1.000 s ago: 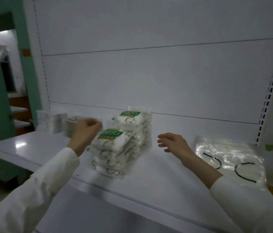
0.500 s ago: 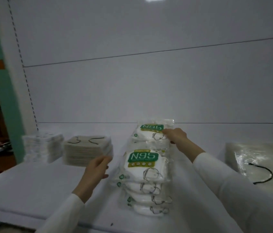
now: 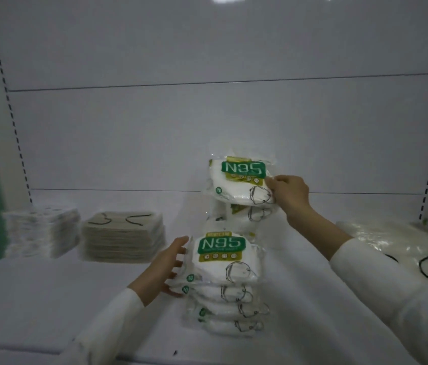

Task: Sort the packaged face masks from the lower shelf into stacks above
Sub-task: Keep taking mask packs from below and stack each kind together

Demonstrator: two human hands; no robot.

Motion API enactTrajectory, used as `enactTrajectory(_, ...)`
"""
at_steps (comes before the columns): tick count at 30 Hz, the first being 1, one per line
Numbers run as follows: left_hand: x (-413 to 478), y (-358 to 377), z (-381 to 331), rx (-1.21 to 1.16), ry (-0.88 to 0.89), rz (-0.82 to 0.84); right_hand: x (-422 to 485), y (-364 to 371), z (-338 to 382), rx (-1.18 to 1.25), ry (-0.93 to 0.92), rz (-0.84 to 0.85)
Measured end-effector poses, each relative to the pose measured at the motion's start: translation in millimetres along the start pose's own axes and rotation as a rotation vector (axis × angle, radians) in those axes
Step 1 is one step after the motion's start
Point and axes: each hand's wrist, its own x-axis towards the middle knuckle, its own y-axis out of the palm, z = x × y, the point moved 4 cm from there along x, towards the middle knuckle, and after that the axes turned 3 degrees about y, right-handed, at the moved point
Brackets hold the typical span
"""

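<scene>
And the right hand (image 3: pixel 290 193) pinches the right edge of the top N95 pack (image 3: pixel 239 183), lying crosswise on the rear stack (image 3: pixel 249 216) just left of that grip, while the left hand (image 3: pixel 167 267), fingers straight, touches the front stack (image 3: pixel 223 283) on its left side

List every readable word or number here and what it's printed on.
"N95": green label, top pack of the rear stack.
"N95": green label, top pack of the front stack.
"10": green dot on each of those packs.
Smaller print under both labels: too blurred to read.
</scene>
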Motion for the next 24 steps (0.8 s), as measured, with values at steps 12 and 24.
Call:
enactTrajectory(12,-8.8,3.8,9.1,0.001,0.054,0.090,5.3,45.5,-51.9,-0.215,0.247,0.032)
enactTrajectory(24,-4.3,2.0,6.9,-0.068,-0.064,0.123,-18.3,16.2,3.9,-0.245,-0.151,-0.026)
